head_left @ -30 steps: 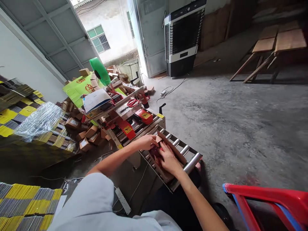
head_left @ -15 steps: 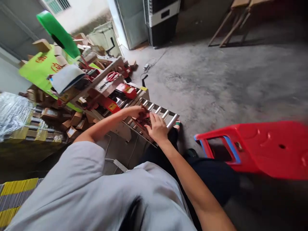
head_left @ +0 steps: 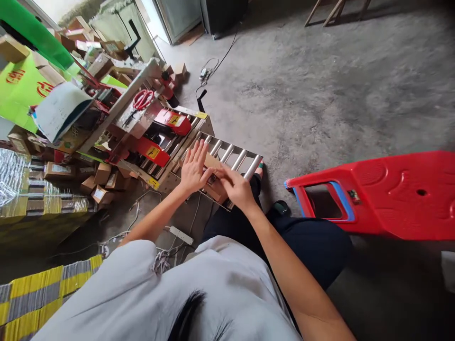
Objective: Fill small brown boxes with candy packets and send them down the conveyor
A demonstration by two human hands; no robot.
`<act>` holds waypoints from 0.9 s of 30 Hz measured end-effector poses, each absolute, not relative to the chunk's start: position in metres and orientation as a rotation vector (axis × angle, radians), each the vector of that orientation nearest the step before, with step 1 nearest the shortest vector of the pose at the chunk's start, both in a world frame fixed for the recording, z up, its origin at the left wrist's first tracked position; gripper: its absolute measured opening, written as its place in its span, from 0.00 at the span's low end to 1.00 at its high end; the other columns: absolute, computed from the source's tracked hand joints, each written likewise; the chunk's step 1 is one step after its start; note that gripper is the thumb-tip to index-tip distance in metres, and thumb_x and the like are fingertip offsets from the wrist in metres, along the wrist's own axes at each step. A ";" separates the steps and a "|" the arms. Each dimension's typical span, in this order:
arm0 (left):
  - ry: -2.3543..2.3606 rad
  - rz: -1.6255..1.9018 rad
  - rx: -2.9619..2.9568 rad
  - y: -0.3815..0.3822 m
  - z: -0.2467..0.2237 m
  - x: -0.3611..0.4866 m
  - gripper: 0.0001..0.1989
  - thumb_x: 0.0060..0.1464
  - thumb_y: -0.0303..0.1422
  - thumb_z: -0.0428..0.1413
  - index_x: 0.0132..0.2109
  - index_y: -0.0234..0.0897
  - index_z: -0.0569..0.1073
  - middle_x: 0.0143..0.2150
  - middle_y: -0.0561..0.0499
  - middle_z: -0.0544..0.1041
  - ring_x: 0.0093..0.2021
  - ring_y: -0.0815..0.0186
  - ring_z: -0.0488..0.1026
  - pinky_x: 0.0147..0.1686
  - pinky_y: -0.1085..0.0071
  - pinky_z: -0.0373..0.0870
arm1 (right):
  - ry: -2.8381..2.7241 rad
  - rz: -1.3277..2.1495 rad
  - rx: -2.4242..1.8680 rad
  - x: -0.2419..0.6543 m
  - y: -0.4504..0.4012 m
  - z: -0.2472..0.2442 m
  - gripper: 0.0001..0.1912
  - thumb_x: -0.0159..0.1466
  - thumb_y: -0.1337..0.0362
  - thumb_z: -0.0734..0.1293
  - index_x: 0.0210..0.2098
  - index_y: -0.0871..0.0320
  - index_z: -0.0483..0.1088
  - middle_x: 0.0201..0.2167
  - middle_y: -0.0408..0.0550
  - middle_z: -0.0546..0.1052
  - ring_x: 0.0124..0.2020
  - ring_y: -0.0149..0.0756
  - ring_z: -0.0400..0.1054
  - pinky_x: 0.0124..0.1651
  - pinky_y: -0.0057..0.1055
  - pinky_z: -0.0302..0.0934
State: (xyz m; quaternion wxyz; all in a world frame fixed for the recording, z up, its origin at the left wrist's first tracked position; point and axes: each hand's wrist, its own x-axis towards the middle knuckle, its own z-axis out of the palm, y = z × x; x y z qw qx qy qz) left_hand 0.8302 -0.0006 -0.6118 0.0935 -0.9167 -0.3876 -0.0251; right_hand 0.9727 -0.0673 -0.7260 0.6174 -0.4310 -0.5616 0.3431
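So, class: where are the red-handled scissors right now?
In the head view, upper left, the red-handled scissors lie on top of the metal machine, above its red guards and beyond the left hand.

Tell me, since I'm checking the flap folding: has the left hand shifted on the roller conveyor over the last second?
Yes. The left hand has lifted off the cardboard box, fingers now spread open, toward the roller conveyor's machine end.

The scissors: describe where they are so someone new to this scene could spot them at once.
Start at the roller conveyor in front of the person's hands and follow the machine away from them, past the two red guards with yellow warning labels. The scissors lie flat on the metal plate above. Their looped red handles set them apart from the brown cartons heaped nearby.
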 end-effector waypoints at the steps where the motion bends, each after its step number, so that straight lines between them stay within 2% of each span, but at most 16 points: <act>1: -1.163 -0.075 -2.715 0.004 -0.621 0.833 0.38 0.66 0.53 0.42 0.74 0.38 0.48 0.75 0.40 0.51 0.76 0.54 0.43 0.74 0.51 0.37 | -1.244 0.778 -1.017 0.977 -0.066 -0.727 0.26 0.69 0.63 0.60 0.66 0.57 0.64 0.60 0.53 0.73 0.61 0.43 0.67 0.65 0.45 0.62; 4: -1.178 -0.139 -2.745 0.017 -0.636 0.835 0.41 0.66 0.54 0.41 0.75 0.37 0.40 0.76 0.38 0.48 0.76 0.54 0.40 0.74 0.51 0.37 | -1.263 0.728 -1.083 0.985 -0.062 -0.729 0.26 0.67 0.56 0.65 0.62 0.60 0.68 0.62 0.58 0.71 0.63 0.49 0.64 0.67 0.50 0.58; 7: -1.181 -0.296 -2.776 0.019 -0.637 0.832 0.40 0.67 0.51 0.41 0.75 0.40 0.33 0.76 0.38 0.46 0.76 0.55 0.39 0.73 0.51 0.43 | -1.241 0.823 -1.065 0.986 -0.060 -0.731 0.22 0.72 0.55 0.58 0.58 0.58 0.72 0.56 0.55 0.76 0.58 0.44 0.70 0.64 0.45 0.63; 8: -1.192 -0.335 -2.781 0.018 -0.636 0.831 0.39 0.67 0.51 0.41 0.75 0.42 0.32 0.76 0.39 0.45 0.76 0.55 0.39 0.73 0.51 0.45 | -1.225 0.848 -1.051 0.985 -0.060 -0.732 0.24 0.74 0.54 0.55 0.59 0.57 0.72 0.56 0.54 0.76 0.58 0.42 0.70 0.64 0.44 0.63; 10: -1.238 -0.374 -2.776 0.017 -0.634 0.830 0.39 0.67 0.52 0.41 0.74 0.43 0.33 0.76 0.39 0.45 0.77 0.54 0.37 0.73 0.50 0.46 | -1.271 0.845 -1.025 0.984 -0.062 -0.734 0.28 0.72 0.48 0.56 0.63 0.58 0.68 0.61 0.55 0.72 0.63 0.44 0.66 0.66 0.46 0.61; 12: -1.311 -0.391 -2.743 0.019 -0.635 0.829 0.38 0.66 0.54 0.39 0.74 0.42 0.37 0.76 0.39 0.47 0.76 0.53 0.38 0.73 0.49 0.45 | -1.399 0.802 -1.009 0.982 -0.067 -0.735 0.37 0.67 0.41 0.62 0.67 0.59 0.63 0.67 0.57 0.64 0.68 0.49 0.58 0.70 0.49 0.55; 14: -1.383 -0.400 -2.710 0.021 -0.638 0.829 0.35 0.67 0.53 0.36 0.73 0.40 0.48 0.72 0.38 0.58 0.75 0.54 0.48 0.73 0.47 0.43 | -1.509 0.767 -1.035 0.979 -0.071 -0.737 0.43 0.63 0.40 0.67 0.68 0.60 0.61 0.70 0.57 0.59 0.71 0.52 0.51 0.72 0.51 0.50; 16: -1.436 -0.385 -2.703 0.023 -0.641 0.829 0.28 0.70 0.49 0.36 0.66 0.39 0.63 0.62 0.41 0.73 0.69 0.57 0.63 0.73 0.48 0.46 | -1.565 0.748 -1.078 0.974 -0.073 -0.740 0.41 0.63 0.43 0.68 0.68 0.60 0.62 0.71 0.57 0.57 0.73 0.53 0.47 0.73 0.52 0.48; 18: -1.450 -0.361 -2.708 0.023 -0.644 0.830 0.23 0.71 0.43 0.38 0.57 0.38 0.72 0.52 0.45 0.80 0.61 0.60 0.73 0.71 0.52 0.54 | -1.571 0.740 -1.105 0.970 -0.072 -0.744 0.38 0.65 0.48 0.68 0.67 0.60 0.62 0.72 0.56 0.56 0.73 0.54 0.45 0.73 0.53 0.47; 21: -1.401 -0.294 -2.722 0.024 -0.646 0.833 0.20 0.70 0.42 0.43 0.53 0.38 0.74 0.51 0.45 0.81 0.58 0.59 0.75 0.66 0.54 0.64 | -1.527 0.756 -1.092 0.967 -0.068 -0.750 0.37 0.64 0.51 0.69 0.67 0.58 0.62 0.72 0.55 0.55 0.73 0.54 0.45 0.72 0.55 0.47; 24: -1.267 -0.243 -2.798 0.020 -0.641 0.837 0.20 0.70 0.41 0.43 0.59 0.38 0.70 0.56 0.43 0.78 0.60 0.59 0.74 0.66 0.54 0.63 | -1.449 0.779 -1.046 0.970 -0.063 -0.753 0.40 0.61 0.50 0.72 0.68 0.55 0.62 0.71 0.55 0.58 0.71 0.53 0.49 0.71 0.56 0.50; 27: -1.184 -0.439 -2.727 0.004 -0.639 0.834 0.20 0.69 0.40 0.43 0.60 0.36 0.67 0.58 0.39 0.74 0.62 0.59 0.70 0.66 0.53 0.62 | -1.313 0.785 -1.040 0.972 -0.060 -0.753 0.33 0.64 0.52 0.69 0.65 0.57 0.65 0.66 0.56 0.66 0.67 0.49 0.58 0.69 0.51 0.55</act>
